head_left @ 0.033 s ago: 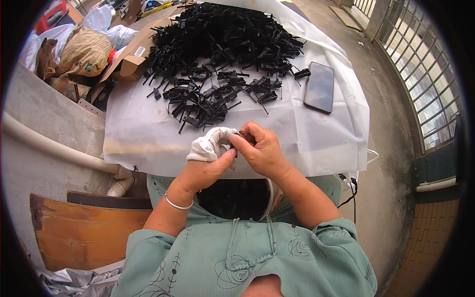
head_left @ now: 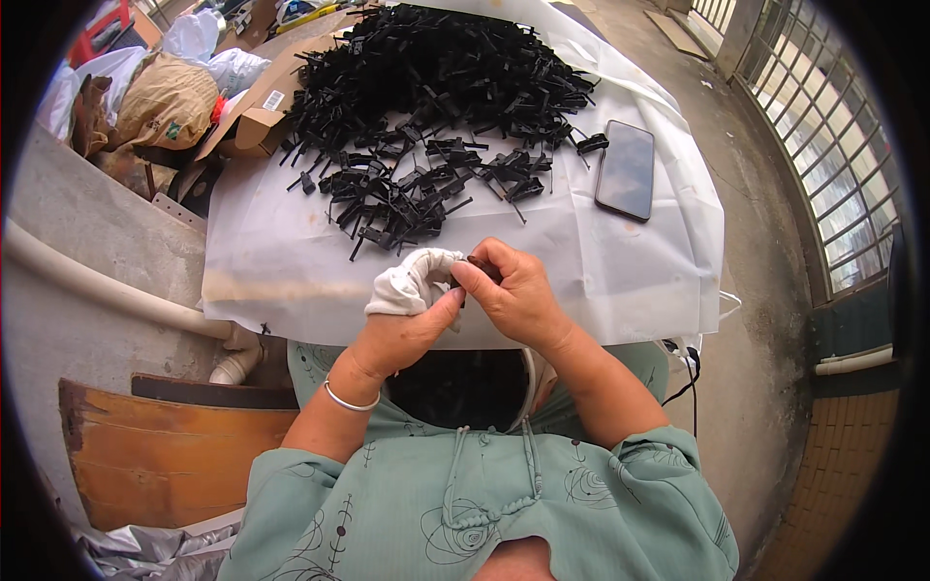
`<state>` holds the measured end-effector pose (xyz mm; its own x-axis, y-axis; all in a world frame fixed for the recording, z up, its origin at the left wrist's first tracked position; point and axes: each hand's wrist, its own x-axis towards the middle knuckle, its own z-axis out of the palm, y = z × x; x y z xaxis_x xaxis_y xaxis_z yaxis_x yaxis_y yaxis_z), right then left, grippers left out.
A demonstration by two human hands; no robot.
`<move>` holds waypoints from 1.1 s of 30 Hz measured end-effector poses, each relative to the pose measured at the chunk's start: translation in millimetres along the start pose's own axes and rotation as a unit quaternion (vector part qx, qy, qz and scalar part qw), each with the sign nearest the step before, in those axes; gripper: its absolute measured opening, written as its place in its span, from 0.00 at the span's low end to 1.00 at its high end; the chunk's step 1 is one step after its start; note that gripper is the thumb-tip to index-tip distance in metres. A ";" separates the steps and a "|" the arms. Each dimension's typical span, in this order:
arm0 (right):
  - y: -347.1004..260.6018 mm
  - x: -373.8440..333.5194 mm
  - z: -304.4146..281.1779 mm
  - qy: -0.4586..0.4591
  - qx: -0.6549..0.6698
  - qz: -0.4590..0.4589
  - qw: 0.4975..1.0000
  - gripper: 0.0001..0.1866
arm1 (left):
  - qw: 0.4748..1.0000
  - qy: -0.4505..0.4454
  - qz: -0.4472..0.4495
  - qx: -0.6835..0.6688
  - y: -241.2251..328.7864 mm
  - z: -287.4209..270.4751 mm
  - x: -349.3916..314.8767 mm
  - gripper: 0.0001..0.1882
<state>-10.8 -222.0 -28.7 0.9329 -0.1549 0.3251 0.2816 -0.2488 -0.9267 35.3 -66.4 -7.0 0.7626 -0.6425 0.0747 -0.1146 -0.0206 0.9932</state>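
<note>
My two hands meet above the near edge of the covered table. A white cloth, perhaps a glove [head_left: 407,289], covers the fingers of my left hand [head_left: 402,339]; its bare thumb presses toward the fingertips. My right hand [head_left: 518,300] is closed, thumb against curled fingers. Between the two hands a small black plastic piece [head_left: 455,285] shows only in part, pinched by both. Just beyond lie loose black plastic parts [head_left: 397,198] with thin stems. They run back into a large heap of similar parts [head_left: 436,73].
Right of the heap, a phone [head_left: 625,171] lies on the white plastic sheet [head_left: 620,281]. Below my hands, a dark-filled bucket [head_left: 530,387] stands between my knees. Cardboard [head_left: 260,131] and bags [head_left: 170,102] crowd the left. A pipe [head_left: 116,290] runs along the left wall.
</note>
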 end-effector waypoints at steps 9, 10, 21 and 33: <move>-3.7 -1.6 -3.8 -0.106 -0.047 -0.021 0.993 0.12 | 0.987 0.074 0.036 0.140 -10.3 5.8 -4.5 0.14; -5.5 -0.7 -5.0 -0.124 -0.049 -0.007 0.991 0.12 | 0.973 0.082 0.068 0.203 -11.9 5.3 -5.4 0.13; 14.8 -5.6 14.9 -0.096 0.011 0.091 0.991 0.15 | 0.877 0.086 0.204 0.426 -7.2 6.0 -3.9 0.16; 4.0 -5.0 -6.2 -0.091 -0.158 -0.027 0.983 0.06 | 0.994 0.092 -0.010 -0.060 -4.9 -9.9 -2.1 0.14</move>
<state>-15.7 -228.1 -32.8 0.9512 0.0342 0.3066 0.2757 -0.5406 -0.7948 40.6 -57.3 -11.1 0.8687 -0.4918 0.0594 -0.0304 0.0667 0.9973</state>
